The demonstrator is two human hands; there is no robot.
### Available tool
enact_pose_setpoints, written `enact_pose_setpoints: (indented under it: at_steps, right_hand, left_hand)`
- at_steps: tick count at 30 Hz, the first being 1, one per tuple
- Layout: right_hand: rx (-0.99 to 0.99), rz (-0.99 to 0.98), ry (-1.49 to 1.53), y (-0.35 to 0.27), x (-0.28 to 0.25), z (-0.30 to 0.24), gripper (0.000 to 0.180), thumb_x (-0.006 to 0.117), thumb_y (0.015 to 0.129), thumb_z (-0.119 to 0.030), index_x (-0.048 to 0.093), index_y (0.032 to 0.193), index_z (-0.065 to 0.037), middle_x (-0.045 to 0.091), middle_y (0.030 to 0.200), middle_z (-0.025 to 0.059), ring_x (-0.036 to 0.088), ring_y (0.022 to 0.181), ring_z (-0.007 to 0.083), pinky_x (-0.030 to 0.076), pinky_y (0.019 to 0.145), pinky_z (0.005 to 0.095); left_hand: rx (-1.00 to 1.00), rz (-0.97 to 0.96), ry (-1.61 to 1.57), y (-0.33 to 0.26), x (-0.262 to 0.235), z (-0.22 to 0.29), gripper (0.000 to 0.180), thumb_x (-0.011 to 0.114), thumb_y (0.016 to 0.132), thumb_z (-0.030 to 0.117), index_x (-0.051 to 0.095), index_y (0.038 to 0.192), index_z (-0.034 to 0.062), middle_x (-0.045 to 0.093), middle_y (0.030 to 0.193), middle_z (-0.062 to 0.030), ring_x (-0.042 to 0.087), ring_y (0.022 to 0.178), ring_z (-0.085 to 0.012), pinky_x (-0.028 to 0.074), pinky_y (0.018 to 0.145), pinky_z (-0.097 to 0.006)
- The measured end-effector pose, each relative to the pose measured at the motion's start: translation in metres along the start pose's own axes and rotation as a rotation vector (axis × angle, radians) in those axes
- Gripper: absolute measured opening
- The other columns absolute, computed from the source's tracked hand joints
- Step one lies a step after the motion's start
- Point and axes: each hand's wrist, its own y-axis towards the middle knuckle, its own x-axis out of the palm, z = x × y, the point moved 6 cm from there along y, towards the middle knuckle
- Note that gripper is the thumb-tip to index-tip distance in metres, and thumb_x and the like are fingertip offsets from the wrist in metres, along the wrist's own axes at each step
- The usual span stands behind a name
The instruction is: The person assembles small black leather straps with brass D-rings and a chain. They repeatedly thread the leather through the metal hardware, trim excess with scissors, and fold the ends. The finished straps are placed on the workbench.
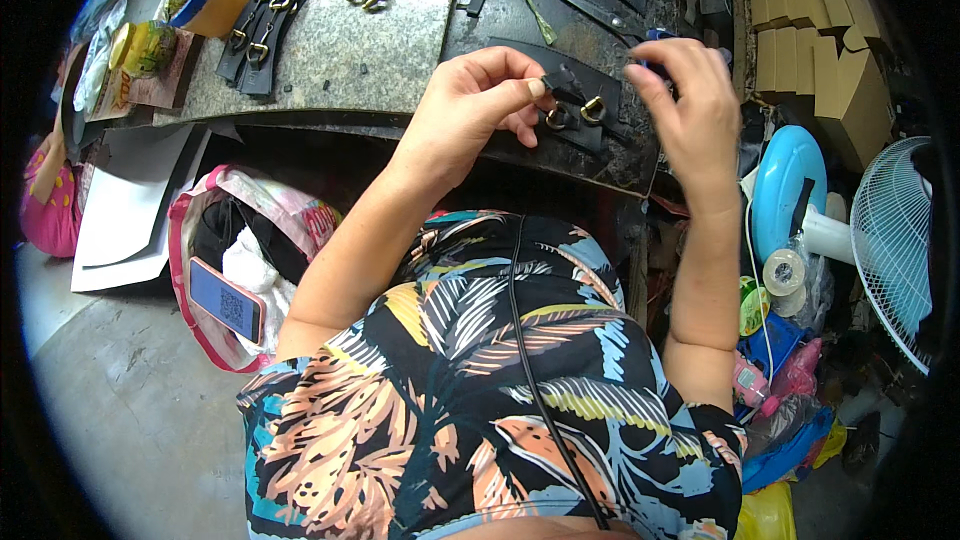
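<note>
Right of a speckled stone slab [395,65], the left hand [470,100] pinches a flat black strap piece [566,82] near curved brass-coloured loops [593,109]. Farther right, the right hand [695,90] curls, its grip impossible to tell. The slab's middle lies bare; a dark surface [487,37] adjoins its right edge.

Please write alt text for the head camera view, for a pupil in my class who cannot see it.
A person's left hand pinches a black strap piece at a dark workbench, the right hand raised nearby. Other black straps with metal rings lie on a grey slab; a fan is at right.
</note>
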Motion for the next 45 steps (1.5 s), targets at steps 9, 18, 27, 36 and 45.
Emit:
enact_pose_setpoints:
  at_steps: [9,18,27,36,45]
  right_hand:
    - [0.274,-0.287,-0.301,0.004,0.007,0.068,0.032,0.078,0.084,-0.029,0.07,0.109,-0.01,0.07,0.101,0.0103,0.068,0.096,0.0287,0.054,0.085,0.0413]
    - [0.288,-0.364,0.169,-0.016,-0.024,0.047,0.033,0.074,0.079,-0.013,0.068,0.109,-0.003,0.069,0.09,0.0133,0.069,0.081,0.0269,0.053,0.075,0.0346]
    - [0.057,-0.372,-0.192,-0.038,-0.061,-0.011,0.057,0.093,0.062,-0.04,0.069,0.099,-0.005,0.066,0.079,0.0111,0.065,0.069,0.0284,0.047,0.061,0.0381]
    - [0.076,-0.422,-0.103,-0.044,-0.053,-0.008,0.051,0.09,0.066,-0.041,0.067,0.092,-0.004,0.061,0.068,0.0089,0.061,0.061,0.0289,0.045,0.057,0.0385]
    - [0.101,-0.498,0.139,-0.056,-0.037,0.0,0.035,0.086,0.075,-0.024,0.06,0.083,-0.001,0.053,0.063,0.0101,0.054,0.055,0.0262,0.039,0.053,0.0366]
  left_hand:
    - [0.047,0.026,-0.149,0.008,-0.005,-0.005,0.013,0.067,0.098,0.013,0.066,0.103,0.0018,0.07,0.09,-0.0093,0.065,0.073,-0.0094,0.057,0.062,-0.024]
    - [0.071,0.101,-0.176,0.013,-0.002,-0.001,0.013,0.068,0.098,0.013,0.066,0.103,0.0007,0.07,0.09,-0.0091,0.065,0.072,-0.0096,0.058,0.062,-0.024]
    - [0.181,0.143,-0.017,0.013,0.009,0.01,0.014,0.068,0.098,0.012,0.067,0.104,-0.0013,0.07,0.089,-0.0094,0.065,0.071,-0.0096,0.058,0.064,-0.024]
    - [0.21,0.162,0.08,0.009,0.013,0.012,0.015,0.067,0.098,0.011,0.069,0.103,-0.0026,0.07,0.088,-0.0078,0.063,0.073,-0.0096,0.056,0.065,-0.024]
    - [0.202,0.132,0.121,0.007,0.014,0.011,0.015,0.067,0.098,0.011,0.069,0.101,-0.0038,0.069,0.087,-0.0079,0.062,0.069,-0.0096,0.054,0.065,-0.025]
